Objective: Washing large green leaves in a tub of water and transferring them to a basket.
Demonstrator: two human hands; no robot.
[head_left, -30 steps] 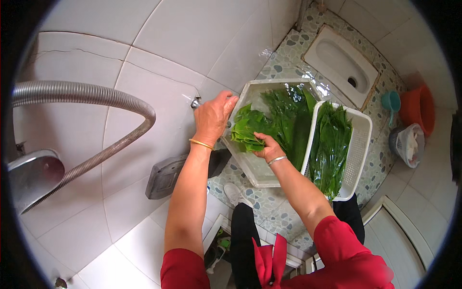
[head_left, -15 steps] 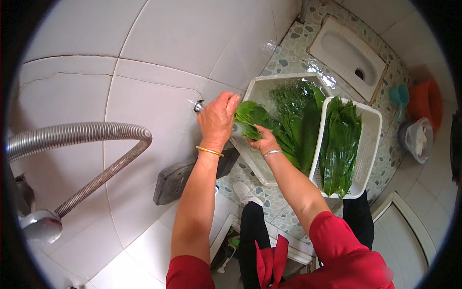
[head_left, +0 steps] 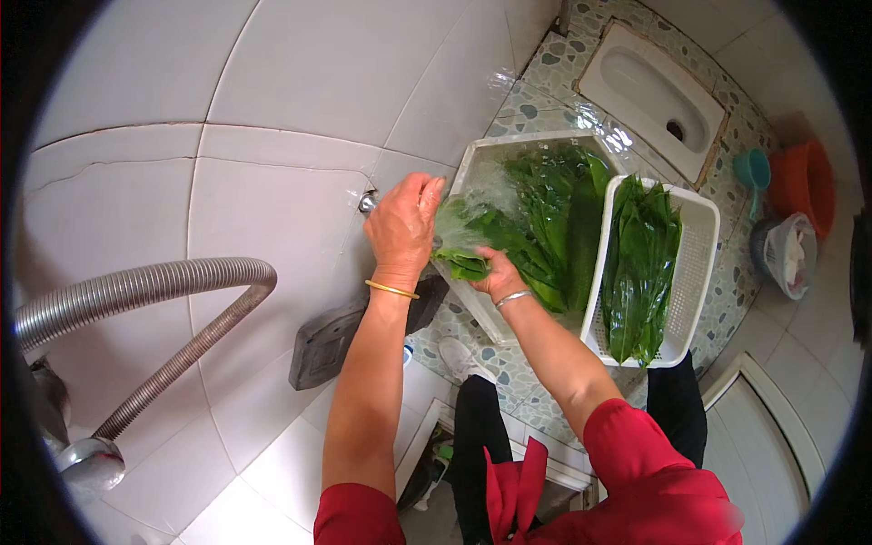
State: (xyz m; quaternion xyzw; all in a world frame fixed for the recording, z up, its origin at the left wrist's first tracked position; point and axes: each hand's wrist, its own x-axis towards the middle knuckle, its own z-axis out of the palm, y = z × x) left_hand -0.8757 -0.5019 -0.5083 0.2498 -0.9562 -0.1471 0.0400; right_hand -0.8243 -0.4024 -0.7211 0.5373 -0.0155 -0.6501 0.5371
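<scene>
My right hand (head_left: 500, 275) is closed round the lower end of a bunch of broad green leaves (head_left: 467, 266) at the left side of a pale angular basin (head_left: 483, 320). Water splashes over the leaves. Just above and to the left, my left hand (head_left: 406, 227) has its fingers curled together beside the wall tap (head_left: 367, 202); whatever they grip is hidden behind the hand. More long green leaves (head_left: 545, 204) lie in the water of the basin. Against its right side stands a white perforated basket (head_left: 698, 238) with a wet stack of long leaves (head_left: 639, 272).
A squat toilet (head_left: 649, 95) lies beyond the basin. At the right are a turquoise dipper (head_left: 752, 170), an orange bucket (head_left: 799, 193) and a bagged bin (head_left: 788, 259). A metal hose (head_left: 154, 277) curves in at the left. A dark grey slab-like object (head_left: 322, 350) is by the wall.
The leaves in my right hand have dipped slightly, and a burst of splashing water now covers them. My left hand stays beside the tap.
</scene>
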